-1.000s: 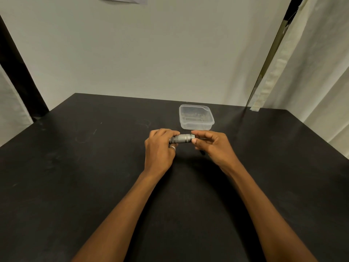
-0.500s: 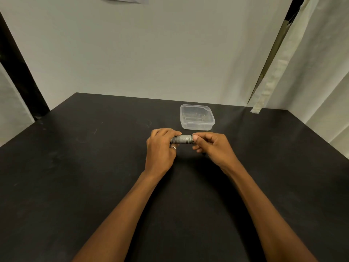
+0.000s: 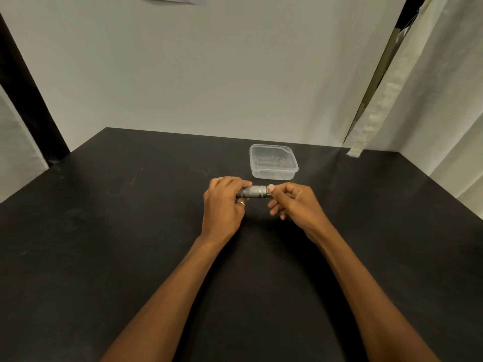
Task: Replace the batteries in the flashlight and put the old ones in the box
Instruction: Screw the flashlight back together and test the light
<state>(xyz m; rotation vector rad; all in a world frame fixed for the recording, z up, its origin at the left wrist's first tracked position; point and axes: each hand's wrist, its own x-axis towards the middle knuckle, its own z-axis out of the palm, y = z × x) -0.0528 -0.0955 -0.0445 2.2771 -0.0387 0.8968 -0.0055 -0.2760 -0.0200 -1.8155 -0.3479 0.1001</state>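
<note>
Your left hand (image 3: 222,207) has its fingers (image 3: 236,183) curled around one end of the flashlight (image 3: 253,192), wrapping it so that end is hidden inside your grip; a ring (image 3: 241,203) shows on one finger just below the barrel. Your right hand (image 3: 295,202) meets the other end, with the thumb and forefinger pinching the tip of the flashlight while the remaining fingers fold loosely underneath. The flashlight itself is a short grey metal cylinder, lying roughly level between your two hands and held a little above the surface (image 3: 104,257). Whether its end cap is loosened or seated you cannot tell from here, since your fingertips cover that joint.

Just beyond the flashlight, near but not touching your hands, stands the box (image 3: 273,163), a clear plastic container with rounded corners and no lid on it. Something small and dark lies inside it, too blurred through the plastic to identify.

Both your forearms reach in from the near edge across the dark matte surface. Behind it rises a pale wall (image 3: 209,74), with light curtains (image 3: 431,100) hanging at the right.
</note>
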